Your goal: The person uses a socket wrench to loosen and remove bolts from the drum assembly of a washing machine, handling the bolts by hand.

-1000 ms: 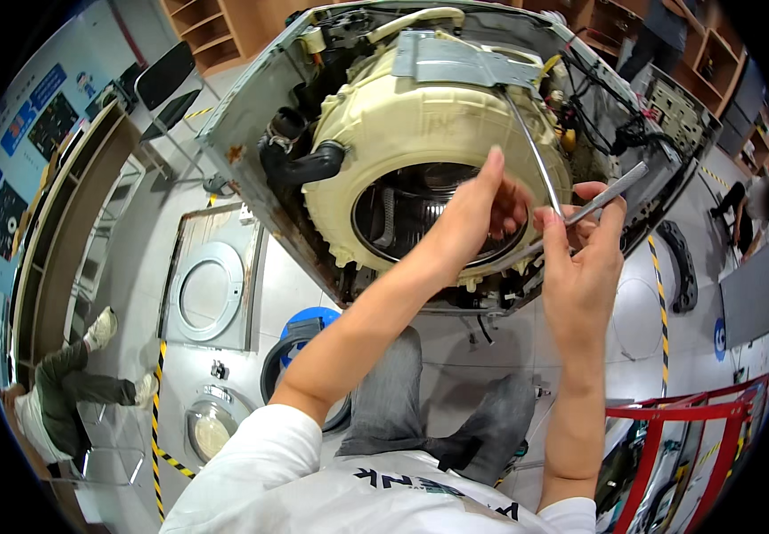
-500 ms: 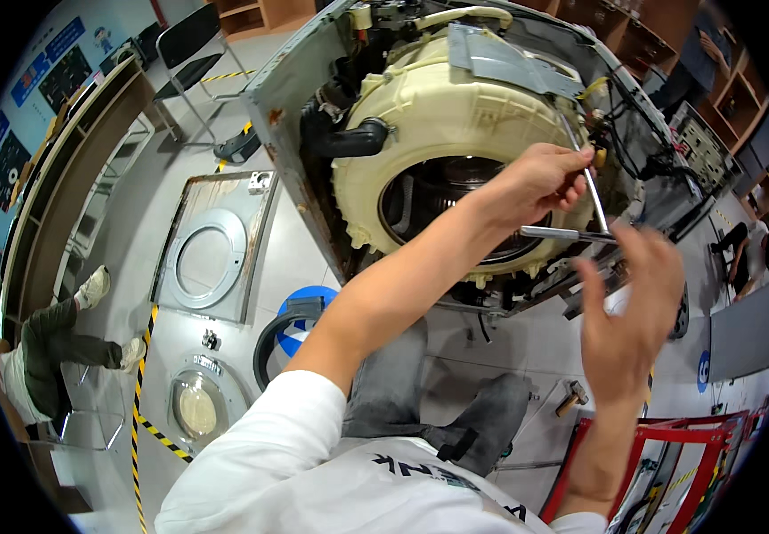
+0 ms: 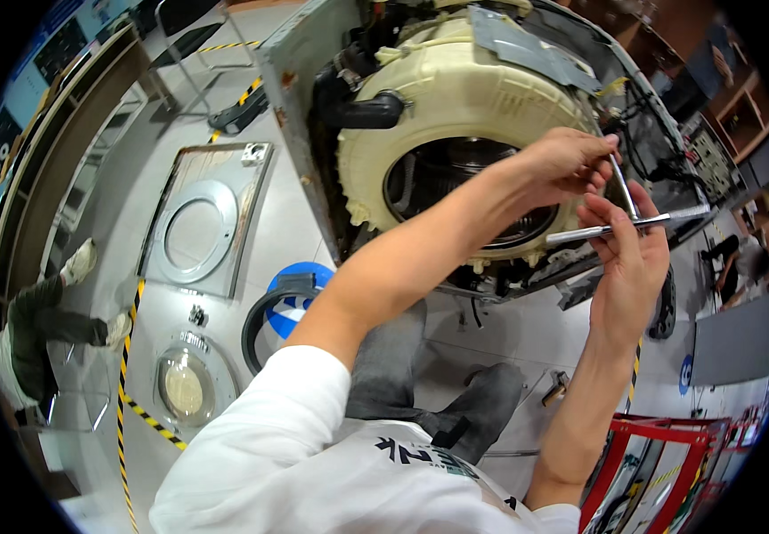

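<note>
A silver T-handle wrench [image 3: 580,234] slants across the right front of an opened washing machine. My left hand [image 3: 571,165] is closed, pinching its shaft partway up. At the crossbar, where it meets the shaft, the fingers of my right hand [image 3: 626,245] are wrapped round the handle. The shaft's far tip goes up toward the right side of the cream tub [image 3: 455,98], and what it meets there is hard to make out. Behind my left wrist lies the tub's dark round opening [image 3: 438,178].
A grey metal plate [image 3: 531,53] rests atop the tub; a black hose [image 3: 362,111] is at its left. On the floor lie a front panel [image 3: 246,231], a round door [image 3: 224,392], a black rubber ring [image 3: 251,329] and a hammer [image 3: 556,389]. A red frame [image 3: 611,463] stands right.
My right hand, blurred and spread beside the crossbar before, has closed on it. The crossbar has turned, its right end now higher. My left hand stays on the shaft. The view has shifted slightly.
</note>
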The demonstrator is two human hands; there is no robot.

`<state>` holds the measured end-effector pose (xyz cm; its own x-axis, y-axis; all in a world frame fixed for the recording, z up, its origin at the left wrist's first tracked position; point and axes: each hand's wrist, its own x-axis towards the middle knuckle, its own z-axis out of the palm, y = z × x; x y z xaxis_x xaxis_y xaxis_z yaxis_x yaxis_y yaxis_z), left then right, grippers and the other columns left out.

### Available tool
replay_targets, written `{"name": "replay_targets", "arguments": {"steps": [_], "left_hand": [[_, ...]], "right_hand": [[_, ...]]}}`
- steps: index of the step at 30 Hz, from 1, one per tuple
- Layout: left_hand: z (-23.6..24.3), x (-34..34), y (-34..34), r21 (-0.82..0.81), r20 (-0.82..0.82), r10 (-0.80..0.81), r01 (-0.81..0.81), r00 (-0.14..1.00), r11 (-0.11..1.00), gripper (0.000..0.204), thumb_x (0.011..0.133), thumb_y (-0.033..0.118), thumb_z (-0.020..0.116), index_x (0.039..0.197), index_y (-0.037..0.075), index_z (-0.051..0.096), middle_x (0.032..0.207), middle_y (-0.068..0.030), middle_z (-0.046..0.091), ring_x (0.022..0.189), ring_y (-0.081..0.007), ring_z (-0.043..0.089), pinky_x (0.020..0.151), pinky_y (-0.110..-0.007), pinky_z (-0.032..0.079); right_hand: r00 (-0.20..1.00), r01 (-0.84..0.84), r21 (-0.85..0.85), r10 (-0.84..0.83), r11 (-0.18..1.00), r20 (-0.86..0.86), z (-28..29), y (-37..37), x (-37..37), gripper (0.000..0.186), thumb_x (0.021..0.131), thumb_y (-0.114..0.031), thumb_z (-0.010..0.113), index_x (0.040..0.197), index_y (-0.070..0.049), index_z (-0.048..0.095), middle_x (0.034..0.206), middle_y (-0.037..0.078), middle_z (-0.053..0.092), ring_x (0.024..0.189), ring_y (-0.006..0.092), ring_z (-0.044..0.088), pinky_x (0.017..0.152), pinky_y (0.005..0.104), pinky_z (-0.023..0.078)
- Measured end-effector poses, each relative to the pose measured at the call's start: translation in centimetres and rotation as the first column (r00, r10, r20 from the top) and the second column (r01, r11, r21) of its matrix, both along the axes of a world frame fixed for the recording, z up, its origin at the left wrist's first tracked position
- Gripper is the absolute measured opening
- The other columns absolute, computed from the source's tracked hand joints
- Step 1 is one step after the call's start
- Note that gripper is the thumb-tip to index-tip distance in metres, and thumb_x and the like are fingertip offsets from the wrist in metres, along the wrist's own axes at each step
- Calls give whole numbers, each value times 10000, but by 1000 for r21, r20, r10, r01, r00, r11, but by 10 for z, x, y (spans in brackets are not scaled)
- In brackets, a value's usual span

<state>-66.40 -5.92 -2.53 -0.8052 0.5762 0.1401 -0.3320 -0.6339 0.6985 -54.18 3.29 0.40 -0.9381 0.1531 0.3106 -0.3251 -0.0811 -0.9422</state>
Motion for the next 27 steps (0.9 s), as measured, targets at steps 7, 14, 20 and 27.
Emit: {"name": "replay_targets", "arguments": {"steps": [7, 14, 20, 27], "left_hand": [[17, -18, -10, -197, 35, 9, -2, 999, 980, 262, 911, 271, 529, 823, 30, 578, 592, 15, 503, 463, -57, 438, 397, -176, 339], [11, -20, -22, -207, 43, 22, -13, 999, 978, 261, 909, 295, 528, 798, 60, 551, 567, 27, 478, 452, -54, 415, 387, -180, 314], [16, -15, -13, -179, 69, 2, 11, 998, 984, 265, 915, 287, 519, 805, 48, 550, 562, 26, 481, 443, -56, 413, 388, -179, 327], [15, -31, -20, -222, 57, 4, 9, 998, 975, 265, 936, 275, 476, 841, 42, 559, 572, 47, 465, 457, -49, 390, 397, -178, 320]], "right_hand": [[879, 476, 842, 140, -256, -455, 48, 19, 9, 356, 707, -16, 486, 1036, -88, 601, 774, 62, 588, 792, 256, 520, 914, 389, 324], [899, 438, 709, -277, 552, -339, 7, 15, 41, 206, 863, -196, 585, 965, -17, 573, 748, 46, 558, 600, 142, 506, 508, 203, 422], [991, 124, 56, -126, 991, 32, -2, 3, 2, 331, 875, -220, 598, 1087, 28, 539, 684, -6, 552, 540, 35, 470, 468, 176, 372], [826, 517, 838, -153, -177, -542, 37, 1, 19, 446, 780, 28, 499, 1196, -127, 546, 643, 108, 560, 536, 258, 553, 502, 357, 421]]}}
